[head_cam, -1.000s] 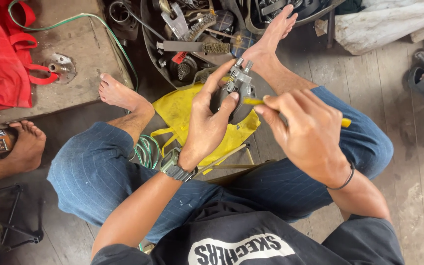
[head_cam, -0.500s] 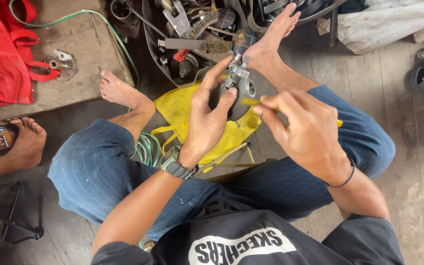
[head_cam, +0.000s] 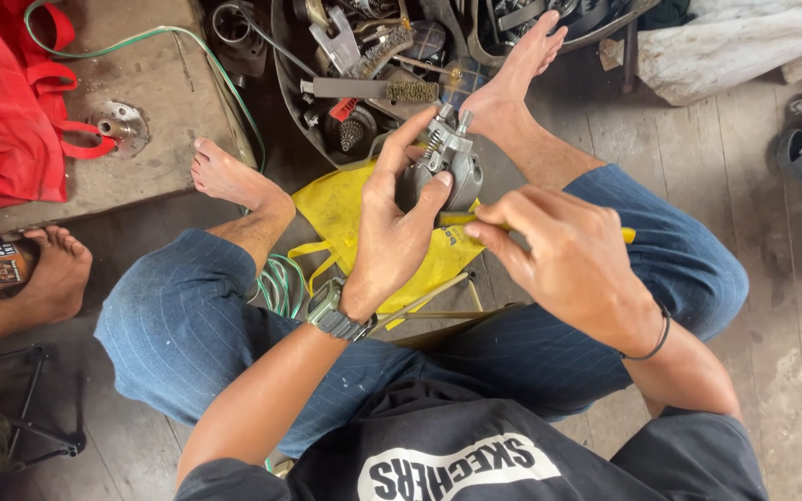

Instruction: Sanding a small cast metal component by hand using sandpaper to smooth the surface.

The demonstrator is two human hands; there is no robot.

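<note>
- Floor [head_cam: 772, 278] of worn planks carries everything; the person sits on it with legs spread, jeans [head_cam: 169, 343] filling the middle of the view.
- A red bag [head_cam: 2, 121] lies on a board [head_cam: 160, 139] at upper left, with a green cable [head_cam: 234, 93] running along the board's edge.
- A tub [head_cam: 282, 83] of metal parts and wire brushes stands just beyond the person's feet.
- A yellow bag [head_cam: 336, 209] lies between the knees, under the hands.
- Another person's foot [head_cam: 53, 274] rests at the left edge, well apart from the work.
- The right hand [head_cam: 573, 269] is closed in a pinch around a yellow-handled tool [head_cam: 626, 235]; its tip points at the part, though the contact itself is hidden behind the fingers.
- The left hand [head_cam: 392, 232] wraps a grey metal part [head_cam: 452, 162], thumb and fingers curled firmly round its body, and holds it above the yellow bag.
- A watch [head_cam: 331, 311] sits on the left wrist.
- Judgement: the work goes best if the left hand keeps the part steady and turned so the tool's tip stays in sight, with the tool held straight to avoid slipping; the bag beneath should catch any dropped small piece.
</note>
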